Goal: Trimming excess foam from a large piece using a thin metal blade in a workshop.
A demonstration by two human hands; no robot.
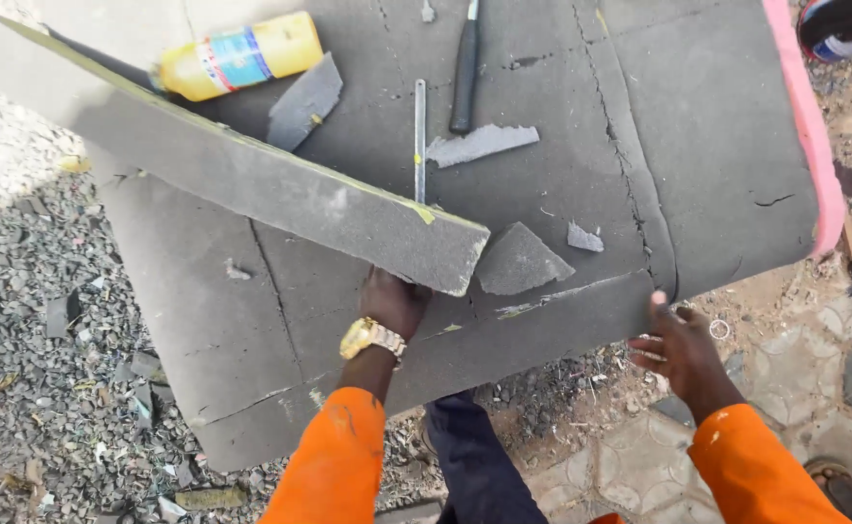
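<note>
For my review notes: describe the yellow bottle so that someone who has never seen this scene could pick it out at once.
Start from the big grey foam slab with a pink right edge. At its upper left corner, just above the long grey foam strip, a yellow plastic bottle lies on its side. It is the only bright yellow thing there, with a blue label.

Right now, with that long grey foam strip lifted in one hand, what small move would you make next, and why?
Probably lay the foam strip flat on the big foam slab, clear of the tools. The left hand alone holds it by its near end, tilted over the metal ruler, while the right hand rests at the slab's edge, so the long strip looks poorly supported.
</note>
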